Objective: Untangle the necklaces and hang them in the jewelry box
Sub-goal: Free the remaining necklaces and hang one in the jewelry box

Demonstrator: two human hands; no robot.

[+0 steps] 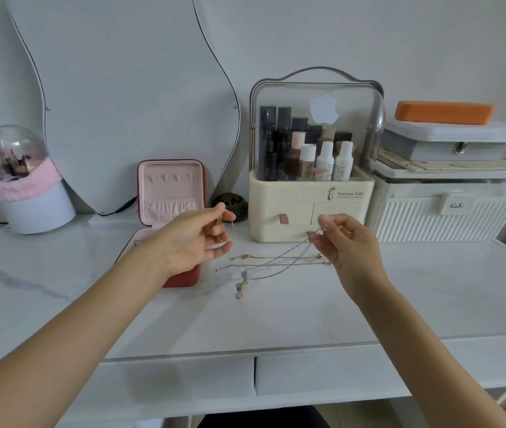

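Bright, even daylight w/ soft shadows, slight overall blur, wide-angle bending at edges.

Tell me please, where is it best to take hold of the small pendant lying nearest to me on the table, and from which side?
Pinch the pendant itself from above. It lies flat on the white table at the near end of the tangled necklaces, apart from the crossing chains, so lifting there probably drags fewest strands. Both the left hand and right hand already pinch chain ends.
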